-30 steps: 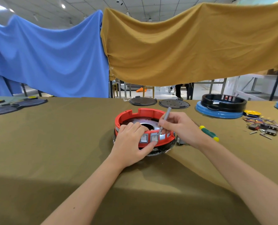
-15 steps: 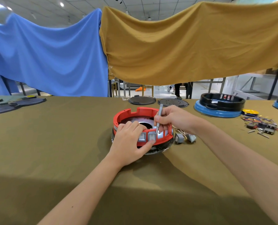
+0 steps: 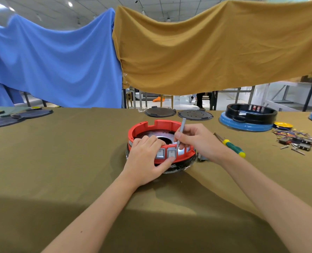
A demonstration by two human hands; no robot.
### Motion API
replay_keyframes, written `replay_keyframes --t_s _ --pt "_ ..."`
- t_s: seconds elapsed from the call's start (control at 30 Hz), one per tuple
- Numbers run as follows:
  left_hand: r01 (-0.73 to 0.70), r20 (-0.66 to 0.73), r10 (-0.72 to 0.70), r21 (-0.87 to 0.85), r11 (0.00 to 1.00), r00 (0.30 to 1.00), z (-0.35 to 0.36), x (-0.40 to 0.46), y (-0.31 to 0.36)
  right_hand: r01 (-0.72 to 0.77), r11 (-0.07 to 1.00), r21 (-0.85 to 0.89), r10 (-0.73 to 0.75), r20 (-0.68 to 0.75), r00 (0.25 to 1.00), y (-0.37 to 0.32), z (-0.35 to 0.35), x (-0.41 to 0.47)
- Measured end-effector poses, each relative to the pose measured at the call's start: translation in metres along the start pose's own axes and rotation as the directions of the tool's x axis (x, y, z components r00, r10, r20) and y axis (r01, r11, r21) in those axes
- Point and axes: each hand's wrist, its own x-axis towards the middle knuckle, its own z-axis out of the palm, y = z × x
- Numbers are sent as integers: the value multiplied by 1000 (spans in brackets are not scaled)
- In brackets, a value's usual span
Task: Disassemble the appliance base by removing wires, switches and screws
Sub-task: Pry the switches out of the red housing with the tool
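While the left hand (image 3: 148, 159) clamps its fingers over the near rim of the round red plastic appliance base (image 3: 160, 143) on the olive-cloth worktop (image 3: 60, 170), the right hand (image 3: 197, 141) pinches a slim grey metal tool (image 3: 180, 136) beside two grey rocker switches (image 3: 166, 153). Rigid and light, the shell likely needs bracing at its rim. Beyond lie a green-and-yellow screwdriver (image 3: 233, 147) and loose wires (image 3: 297, 139).

Glossy red plastic base (image 3: 151, 127), matt olive cloth table cover (image 3: 60, 161), grey metal tool (image 3: 181, 133)
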Motion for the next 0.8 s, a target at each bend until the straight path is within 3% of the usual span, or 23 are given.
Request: replay_keyframes --t_s 0.57,0.7,0.8 --pt "6 -10 -6 -21 1000 1000 0 0 -2 -81 996 35 78 80 994 -13 -15 0" --pt "16 -21 -17 -51 999 1000 0 0 -2 -51 995 90 44 74 996 -15 -21 -5" --pt "41 -20 -42 -52 998 999 -1 0 -1 -17 1000 21 16 47 999 -7 -18 -16"
